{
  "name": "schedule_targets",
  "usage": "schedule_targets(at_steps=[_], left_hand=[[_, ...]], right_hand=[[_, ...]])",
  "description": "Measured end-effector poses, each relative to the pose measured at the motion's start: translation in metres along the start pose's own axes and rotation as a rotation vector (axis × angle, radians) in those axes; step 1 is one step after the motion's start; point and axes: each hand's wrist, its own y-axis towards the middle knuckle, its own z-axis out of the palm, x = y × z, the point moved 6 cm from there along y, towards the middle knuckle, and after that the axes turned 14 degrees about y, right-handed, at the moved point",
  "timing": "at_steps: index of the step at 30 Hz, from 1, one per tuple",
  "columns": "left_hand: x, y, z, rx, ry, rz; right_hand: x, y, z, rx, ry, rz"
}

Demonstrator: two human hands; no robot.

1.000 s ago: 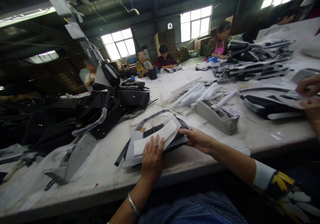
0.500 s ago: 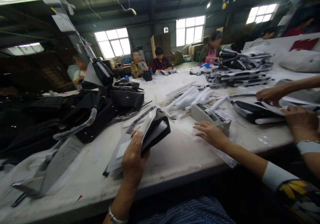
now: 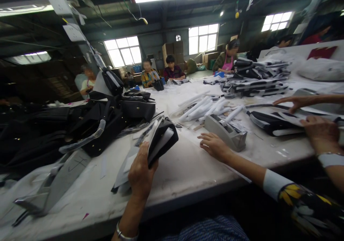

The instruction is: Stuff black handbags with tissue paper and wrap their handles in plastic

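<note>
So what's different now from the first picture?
The right hand let go of the black bag with white padding and moved right, near the blocky grey tape dispenser. The left hand, flat on top before, now grips the bag, which is tilted up. The long white rolls and the heap of black bags stayed put.

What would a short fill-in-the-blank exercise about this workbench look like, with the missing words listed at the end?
The left hand holds a black bag, while the right hand holds ____.
Close to the right hand stands a tape dispenser coloured ____.
The rolled strips beyond it are ____.

Missing words: nothing; grey; white.
</note>
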Motion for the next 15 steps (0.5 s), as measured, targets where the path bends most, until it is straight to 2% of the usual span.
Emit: schedule_targets(at_steps=[8, 11, 15], left_hand=[[0.006, 0.005, -0.004, 0.067, 0.010, -0.083], [0.008, 0.007, -0.003, 0.093, 0.016, -0.112], [0.013, 0.009, -0.001, 0.117, 0.038, -0.148]], right_hand=[[-0.018, 0.008, 0.009, -0.016, 0.130, 0.071], [-0.004, 0.022, 0.012, -0.029, 0.185, 0.080], [0.037, 0.034, 0.025, 0.047, 0.287, 0.060]])
